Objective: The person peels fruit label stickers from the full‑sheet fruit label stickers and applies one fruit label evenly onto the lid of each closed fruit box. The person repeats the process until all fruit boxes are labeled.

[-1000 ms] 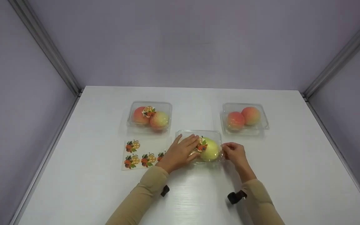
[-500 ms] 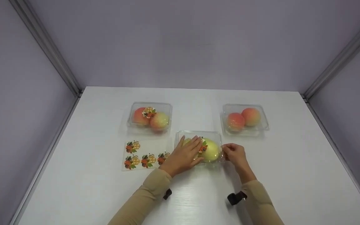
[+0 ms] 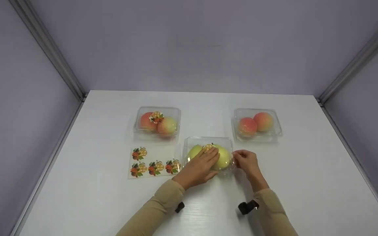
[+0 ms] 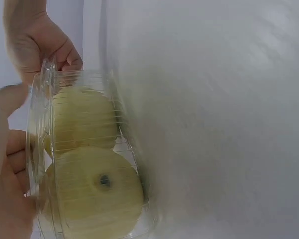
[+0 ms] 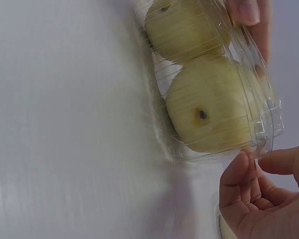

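A clear plastic clamshell box (image 3: 192, 141) with two yellow-green, pear-like fruits (image 3: 222, 158) stands closed mid-table. On its lid lies a fruit-print sticker (image 3: 208, 147), partly hidden under the fingers of my left hand (image 3: 198, 168). Those fingers are straight and press flat on the lid over the sticker. My right hand (image 3: 246, 160) pinches the box's right rim; in the right wrist view its thumb (image 5: 276, 162) and forefinger meet at the corner. Both fruits (image 4: 92, 189) also show through the box's side in the left wrist view.
Left of the box lies a sheet of stickers (image 3: 162, 154) with several left on it. Behind it sits a box of two peaches (image 3: 167, 126) bearing a sticker. Another peach box (image 3: 264, 122), at back right, shows no sticker. Walls (image 3: 195, 65) enclose the table.
My left hand has slid right and slightly toward me over the lid, covering more of the sticker and uncovering the left fruit. The right hand keeps its place at the rim.
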A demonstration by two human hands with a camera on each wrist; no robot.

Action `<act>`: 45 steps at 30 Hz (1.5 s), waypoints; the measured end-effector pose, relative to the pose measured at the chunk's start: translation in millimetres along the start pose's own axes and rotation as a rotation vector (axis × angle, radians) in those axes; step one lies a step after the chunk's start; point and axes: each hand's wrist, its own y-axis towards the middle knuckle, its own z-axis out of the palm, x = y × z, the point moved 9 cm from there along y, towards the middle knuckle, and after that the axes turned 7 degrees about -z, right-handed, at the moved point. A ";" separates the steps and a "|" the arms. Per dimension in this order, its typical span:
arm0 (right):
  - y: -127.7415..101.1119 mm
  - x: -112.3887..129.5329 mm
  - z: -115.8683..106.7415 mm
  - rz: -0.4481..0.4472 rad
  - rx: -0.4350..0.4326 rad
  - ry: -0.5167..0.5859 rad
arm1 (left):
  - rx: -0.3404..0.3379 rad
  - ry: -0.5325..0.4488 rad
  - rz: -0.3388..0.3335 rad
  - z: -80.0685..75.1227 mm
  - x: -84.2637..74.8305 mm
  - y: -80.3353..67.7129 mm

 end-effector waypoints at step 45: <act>-1.5 -1.6 1.2 0.017 0.006 -0.012 | -0.362 -0.175 0.109 -18.0 -1.5 -17.9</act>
